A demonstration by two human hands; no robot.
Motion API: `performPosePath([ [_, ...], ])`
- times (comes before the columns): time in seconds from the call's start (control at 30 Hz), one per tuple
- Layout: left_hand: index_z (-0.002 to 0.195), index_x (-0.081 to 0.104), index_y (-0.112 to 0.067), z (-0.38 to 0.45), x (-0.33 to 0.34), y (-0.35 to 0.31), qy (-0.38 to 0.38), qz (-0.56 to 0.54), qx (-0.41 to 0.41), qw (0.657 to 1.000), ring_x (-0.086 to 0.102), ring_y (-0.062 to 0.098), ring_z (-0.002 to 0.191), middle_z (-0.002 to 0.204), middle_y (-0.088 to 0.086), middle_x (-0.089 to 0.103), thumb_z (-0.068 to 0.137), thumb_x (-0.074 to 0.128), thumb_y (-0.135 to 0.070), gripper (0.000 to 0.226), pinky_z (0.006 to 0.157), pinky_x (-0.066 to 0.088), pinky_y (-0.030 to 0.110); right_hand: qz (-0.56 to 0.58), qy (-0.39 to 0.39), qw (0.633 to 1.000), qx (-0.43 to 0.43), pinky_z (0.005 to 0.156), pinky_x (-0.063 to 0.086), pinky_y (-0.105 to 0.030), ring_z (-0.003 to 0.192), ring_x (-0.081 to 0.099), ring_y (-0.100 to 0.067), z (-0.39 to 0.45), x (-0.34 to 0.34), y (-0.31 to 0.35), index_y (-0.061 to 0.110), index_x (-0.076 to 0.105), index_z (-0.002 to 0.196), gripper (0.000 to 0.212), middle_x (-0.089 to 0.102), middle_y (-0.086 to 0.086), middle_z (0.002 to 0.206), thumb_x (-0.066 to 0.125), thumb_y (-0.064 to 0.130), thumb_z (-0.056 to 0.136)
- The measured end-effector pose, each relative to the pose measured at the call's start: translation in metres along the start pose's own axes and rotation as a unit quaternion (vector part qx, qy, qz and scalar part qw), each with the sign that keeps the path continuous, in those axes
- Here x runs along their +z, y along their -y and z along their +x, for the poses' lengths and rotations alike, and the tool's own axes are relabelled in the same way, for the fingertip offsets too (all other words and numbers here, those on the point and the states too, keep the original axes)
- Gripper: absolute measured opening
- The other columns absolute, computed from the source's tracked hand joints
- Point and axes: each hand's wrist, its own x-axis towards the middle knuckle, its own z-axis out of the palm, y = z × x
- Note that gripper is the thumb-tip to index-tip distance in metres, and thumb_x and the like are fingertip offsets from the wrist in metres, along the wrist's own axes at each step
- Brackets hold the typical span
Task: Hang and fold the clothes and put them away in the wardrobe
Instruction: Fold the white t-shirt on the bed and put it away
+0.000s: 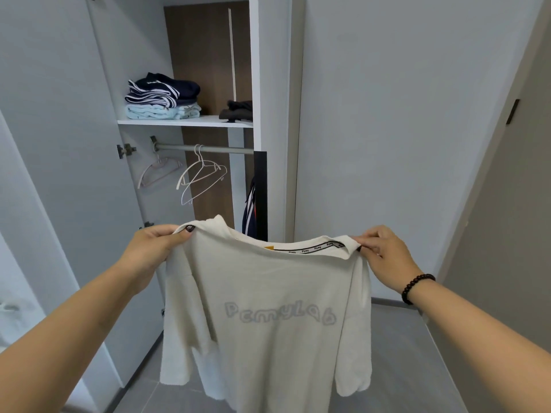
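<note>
You are holding a white T-shirt (268, 317) up in the air in front of the open wardrobe (269, 70). It hangs flat, with pale letters showing across its middle. It looks like you are at the step of getting this shirt ready to hang.

Your left hand (155, 248) is closed on the left shoulder of the shirt, thumb on top and fingers tucked behind the cloth. Your right hand (384, 253) pinches the collar end on the right side, with its fingertips squeezed together on the edge. A dark bead bracelet (416, 287) sits on that wrist. Both arms reach out straight in front of you, about level, with the shirt stretched between them.

Inside the wardrobe, a rail (205, 149) runs under the shelf (185, 121). Two empty hangers hang on it: a pink hanger (158, 174) near the left end and a white hanger (201, 177) just beside it. A dark garment (250, 210) hangs at the right end. On the shelf, a stack of folded clothes (162, 98) sits toward the left edge and a dark folded pile (237, 111) at the right edge.

Next, I think you need one hand free to take a hanger off the rail. Keep the other hand on the shirt so it does not drop to the floor (396, 368). Then slide the hanger in through the neck.
</note>
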Motion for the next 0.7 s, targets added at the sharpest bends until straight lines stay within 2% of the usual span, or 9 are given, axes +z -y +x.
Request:
performPosePath([
  [0.07, 0.076, 0.079, -0.022, 0.000, 0.004, -0.004, -0.010, 0.016, 0.027, 0.999, 0.068, 0.012, 0.073, 0.082, -0.001, 0.075, 0.087, 0.070, -0.018, 0.015, 0.071, 0.051, 0.026, -0.031, -0.073, 0.996, -0.044, 0.070, 0.036, -0.006, 0.080, 0.051, -0.018, 0.000, 0.006, 0.004, 0.011, 0.067, 0.118, 0.032, 0.055, -0.008, 0.089, 0.054, -0.002, 0.092],
  [0.13, 0.073, 0.079, -0.027, -0.002, 0.007, -0.009, -0.011, 0.028, 0.046, 0.998, 0.068, 0.005, 0.069, 0.078, -0.006, 0.075, 0.087, 0.071, -0.020, 0.018, 0.066, 0.052, 0.021, -0.028, -0.122, 0.992, -0.033, 0.066, 0.035, -0.010, 0.074, 0.052, -0.019, 0.003, 0.010, 0.008, 0.008, 0.065, 0.121, 0.033, 0.059, -0.010, 0.082, 0.052, -0.002, 0.093],
  [0.23, 0.074, 0.079, -0.026, -0.003, 0.009, -0.012, -0.011, 0.035, 0.046, 0.998, 0.068, 0.005, 0.069, 0.079, -0.007, 0.076, 0.088, 0.070, -0.021, 0.017, 0.067, 0.051, 0.022, -0.024, -0.140, 0.990, 0.020, 0.072, 0.046, -0.027, 0.072, 0.058, -0.025, 0.009, 0.011, 0.013, 0.008, 0.065, 0.122, 0.033, 0.069, -0.015, 0.081, 0.050, -0.001, 0.094],
  [0.33, 0.079, 0.077, -0.022, -0.004, 0.007, -0.010, -0.033, 0.033, 0.031, 0.998, 0.066, 0.014, 0.076, 0.081, -0.002, 0.074, 0.089, 0.069, -0.019, 0.013, 0.078, 0.052, 0.033, -0.185, -0.169, 0.965, -0.074, 0.053, 0.046, -0.034, 0.058, 0.058, -0.033, 0.005, 0.010, 0.021, -0.003, 0.068, 0.111, 0.039, 0.064, -0.018, 0.065, 0.057, -0.018, 0.077],
  [0.4, 0.082, 0.075, -0.019, -0.005, 0.004, -0.008, -0.063, 0.037, 0.017, 0.997, 0.063, 0.021, 0.081, 0.089, 0.006, 0.072, 0.089, 0.068, -0.019, 0.010, 0.086, 0.051, 0.041, -0.224, -0.186, 0.948, -0.128, 0.053, 0.049, -0.037, 0.064, 0.062, -0.035, 0.003, 0.012, 0.017, -0.007, 0.070, 0.100, 0.035, 0.067, -0.018, 0.070, 0.062, -0.022, 0.070],
  [0.47, 0.084, 0.074, -0.016, -0.004, 0.000, -0.005, -0.085, 0.054, 0.002, 0.995, 0.061, 0.023, 0.085, 0.096, 0.011, 0.070, 0.090, 0.068, -0.019, 0.008, 0.091, 0.050, 0.044, -0.144, -0.154, 0.976, -0.061, 0.067, 0.051, -0.038, 0.084, 0.061, -0.035, 0.006, 0.011, 0.022, -0.004, 0.071, 0.094, 0.018, 0.070, -0.015, 0.087, 0.056, -0.008, 0.086],
  [0.57, 0.084, 0.073, -0.013, -0.003, -0.004, 0.002, -0.095, 0.086, -0.009, 0.992, 0.058, 0.024, 0.086, 0.097, 0.013, 0.068, 0.091, 0.067, -0.021, 0.011, 0.091, 0.050, 0.045, 0.058, -0.042, 0.993, 0.094, 0.068, 0.045, -0.031, 0.076, 0.059, -0.026, 0.020, 0.012, 0.022, 0.001, 0.067, 0.078, 0.022, 0.066, -0.010, 0.077, 0.054, 0.011, 0.093],
  [0.63, 0.084, 0.073, -0.012, -0.003, -0.004, 0.004, -0.091, 0.097, -0.004, 0.991, 0.057, 0.024, 0.085, 0.094, 0.011, 0.067, 0.091, 0.066, -0.022, 0.014, 0.085, 0.049, 0.042, 0.155, 0.013, 0.981, 0.117, 0.075, 0.051, -0.034, 0.076, 0.062, -0.022, 0.020, 0.013, 0.026, 0.006, 0.068, 0.076, 0.020, 0.069, -0.008, 0.078, 0.058, 0.011, 0.092],
  [0.7, 0.086, 0.073, -0.012, -0.002, -0.002, 0.003, -0.088, 0.091, 0.001, 0.992, 0.058, 0.024, 0.086, 0.093, 0.010, 0.067, 0.091, 0.066, -0.022, 0.014, 0.084, 0.049, 0.041, 0.186, 0.059, 0.974, 0.114, 0.073, 0.055, -0.027, 0.074, 0.065, -0.017, 0.013, 0.016, 0.026, 0.008, 0.068, 0.072, 0.017, 0.071, -0.004, 0.074, 0.063, 0.005, 0.088],
])
